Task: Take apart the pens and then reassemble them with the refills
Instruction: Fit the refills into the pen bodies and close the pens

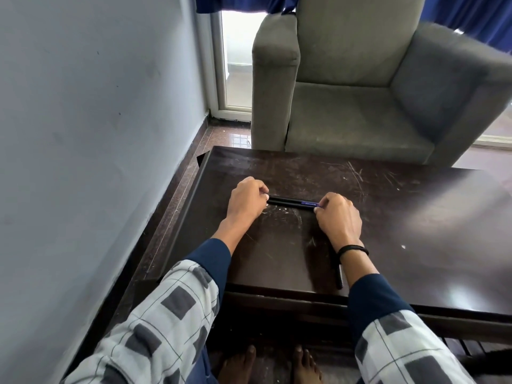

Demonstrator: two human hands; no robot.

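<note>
"Blue-grey plaster first: the wall [97, 134] fills the whole 9 o'clock side, right beside the table's left edge. How much room is there elsewhere?"

"At 12 to 1 o'clock a grey armchair [360, 115] stands against the far edge of the table [415, 217]. The dark, scratched top runs bare towards 3 o'clock, so the free room is on that side. The near edge is at 6 o'clock, with a strip of floor and bare feet [241, 364] below it."

"And the hands?"

"Both rest on the top, left of its middle. The left hand [246, 200] sits at 9 o'clock of the pens [291, 202], with its fingers curled in and pinching that end. The right hand [339, 214] is at 3 o'clock of them, with its fingers curled in the same way round the other end. The pens lie flat between the hands, side by side and crosswise."

"How many are there?"

"I can't tell. They are black and close together, and one carries a blue band near the right hand. Both ends are hidden under the fingers."

"Anything else?"

"A loose pen [339, 275] lies at 6 o'clock of the right hand. It points at the near edge and stops close to it, and its upper part is hidden under the wrist and a black wristband [353, 249]. The checked sleeves are cut off at the bottom."
</note>
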